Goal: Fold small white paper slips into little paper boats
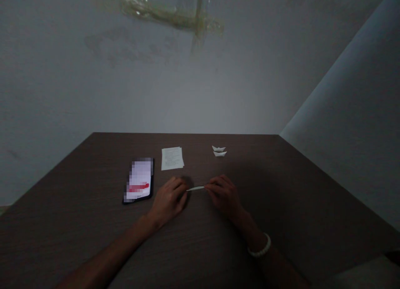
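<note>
A narrow strip of folded white paper (pixel 196 188) stretches between my two hands, just above or on the table. My left hand (pixel 170 197) pinches its left end, and my right hand (pixel 224 195) pinches the right end, fingers closed. Parts of the paper are hidden under the fingertips. Beyond my right hand stand two small folded paper boats (pixel 219 154), one behind the other. Past my left hand lies a small stack of printed paper sheets (pixel 172 159).
A phone (pixel 139 180) with a lit, blurred screen lies left of my left hand. The dark brown table (pixel 193 247) meets a grey wall (pixel 187 93) at its far edge, with a slanting wall surface (pixel 353 114) on the right. A beaded bracelet (pixel 261 247) circles my right wrist.
</note>
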### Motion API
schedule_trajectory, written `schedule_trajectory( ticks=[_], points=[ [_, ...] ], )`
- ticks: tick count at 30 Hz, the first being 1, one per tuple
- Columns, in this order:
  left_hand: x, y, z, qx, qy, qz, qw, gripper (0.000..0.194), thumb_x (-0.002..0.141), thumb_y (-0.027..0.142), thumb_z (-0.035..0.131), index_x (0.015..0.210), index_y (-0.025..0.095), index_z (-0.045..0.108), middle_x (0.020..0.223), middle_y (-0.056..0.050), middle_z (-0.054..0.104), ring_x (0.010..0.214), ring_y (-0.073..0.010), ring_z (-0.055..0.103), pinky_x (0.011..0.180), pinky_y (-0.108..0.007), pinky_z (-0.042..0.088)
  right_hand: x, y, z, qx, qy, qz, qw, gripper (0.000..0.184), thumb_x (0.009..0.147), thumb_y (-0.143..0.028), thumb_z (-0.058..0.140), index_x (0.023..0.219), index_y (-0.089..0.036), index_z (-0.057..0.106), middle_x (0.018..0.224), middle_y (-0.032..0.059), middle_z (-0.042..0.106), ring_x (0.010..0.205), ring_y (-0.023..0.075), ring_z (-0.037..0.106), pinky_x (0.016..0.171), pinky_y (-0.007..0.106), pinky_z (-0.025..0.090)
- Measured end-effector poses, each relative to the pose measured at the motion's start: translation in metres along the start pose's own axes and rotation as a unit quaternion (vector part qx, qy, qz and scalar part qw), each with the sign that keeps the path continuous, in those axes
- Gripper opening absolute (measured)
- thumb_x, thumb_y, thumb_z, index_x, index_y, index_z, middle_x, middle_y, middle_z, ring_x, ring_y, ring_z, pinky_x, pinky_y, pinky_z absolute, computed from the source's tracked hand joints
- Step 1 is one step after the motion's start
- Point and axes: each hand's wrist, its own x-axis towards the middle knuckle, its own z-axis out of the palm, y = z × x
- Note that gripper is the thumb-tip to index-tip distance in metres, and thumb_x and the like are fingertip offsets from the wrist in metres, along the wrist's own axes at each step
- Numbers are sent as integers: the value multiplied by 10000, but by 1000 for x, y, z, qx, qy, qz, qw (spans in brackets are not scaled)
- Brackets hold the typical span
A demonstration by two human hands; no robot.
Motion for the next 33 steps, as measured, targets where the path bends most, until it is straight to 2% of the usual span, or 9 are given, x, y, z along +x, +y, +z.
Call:
schedule_trajectory(
  ticks=[8, 13, 22, 27, 33],
  points=[
    [-2, 7, -1, 35, 20, 96, 995, 171, 927, 169, 483, 887, 157, 649, 861, -68, 640, 781, -189, 545, 708, -318, 477, 2, -7, 5, -12, -39, -14, 999, 130, 878, -139, 588, 891, -217, 692, 882, 41, 647, 831, 182, 526, 753, 296, 459],
    [1, 8, -4, 2, -26, 120, 992, 187, 935, 160, 471, 900, 164, 655, 944, -69, 668, 864, -199, 587, 771, -335, 489, 2, -4, 8, 2, -75, -25, 997, 138, 858, -112, 609, 868, -222, 690, 864, 29, 654, 835, 171, 535, 743, 275, 457],
    [4, 5, -1, -47, -89, 111, 989, 210, 938, 160, 455, 983, 166, 660, 982, -76, 699, 975, -227, 621, 864, -386, 493, 2, -5, 11, 39, -101, 3, 994, 200, 830, -64, 606, 924, -217, 694, 925, 33, 672, 881, 180, 543, 787, 299, 472],
    [2, 3, 2, -65, -97, 97, 988, 201, 939, 174, 469, 977, 167, 666, 1014, -80, 685, 1002, -229, 611, 908, -401, 481, 3, -8, 11, 53, -92, 5, 994, 203, 818, -55, 598, 909, -208, 694, 932, 41, 670, 897, 191, 540, 807, 323, 470],
    [2, 6, 1, -82, -100, 77, 989, 221, 940, 182, 452, 966, 166, 671, 1022, -92, 659, 967, -215, 617, 874, -377, 508, 4, -10, 9, 49, -90, 11, 995, 174, 834, -73, 593, 898, -204, 689, 920, 40, 662, 887, 187, 536, 812, 325, 464]
  ],
)
